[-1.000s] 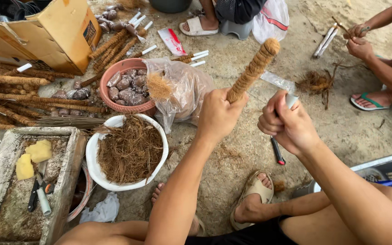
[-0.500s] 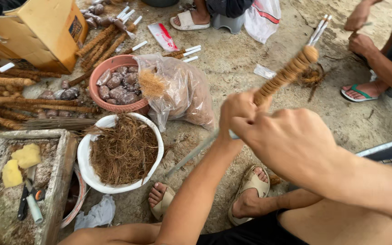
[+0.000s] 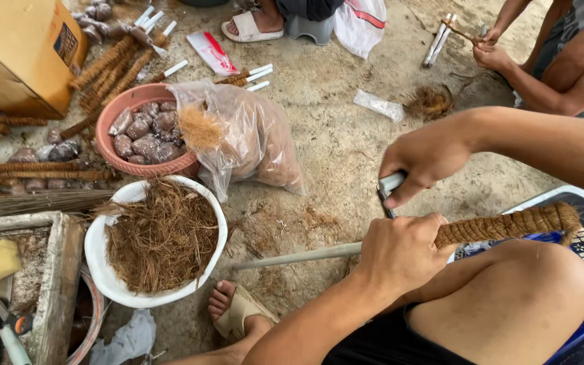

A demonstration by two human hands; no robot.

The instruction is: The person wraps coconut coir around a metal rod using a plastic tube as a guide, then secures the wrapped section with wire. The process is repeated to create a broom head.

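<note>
Sandy dirt floor (image 3: 346, 142), fibre scraps scattered; even daylight; low stool (image 3: 309, 27) at top.

One head-worn camera looks steeply down, close over the ground (image 3: 346, 135).

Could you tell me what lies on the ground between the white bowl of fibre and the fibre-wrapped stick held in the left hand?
In the head view, only bare sandy ground strewn with loose fibre separates the white bowl from the stick; a sandalled foot sits just below.

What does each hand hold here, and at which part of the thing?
The left hand grips a fibre-wrapped stick where the bare pole meets the wrapping. The right hand holds a small grey-handled tool by its handle.
</note>
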